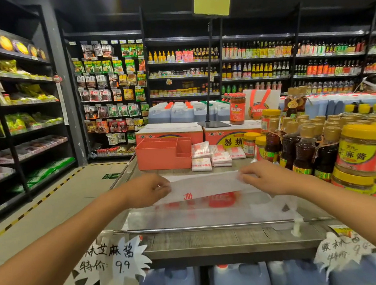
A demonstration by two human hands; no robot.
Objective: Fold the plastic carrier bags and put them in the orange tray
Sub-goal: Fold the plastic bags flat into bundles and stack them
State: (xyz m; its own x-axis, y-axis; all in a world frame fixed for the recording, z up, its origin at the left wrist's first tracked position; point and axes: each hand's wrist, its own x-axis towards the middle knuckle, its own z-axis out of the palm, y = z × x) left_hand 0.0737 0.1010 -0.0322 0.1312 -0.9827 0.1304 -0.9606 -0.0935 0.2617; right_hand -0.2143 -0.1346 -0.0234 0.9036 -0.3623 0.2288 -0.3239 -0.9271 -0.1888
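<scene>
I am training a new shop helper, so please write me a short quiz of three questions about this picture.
1. True or false: the left hand and the right hand both pinch the plastic bag.
2. Where do the folded bags lie, relative to the orange tray? A) inside it B) beside it, on the table C) on the floor
3. What colour are the lids of the sauce jars on the right?
Key: 1 true; 2 B; 3 yellow.
</scene>
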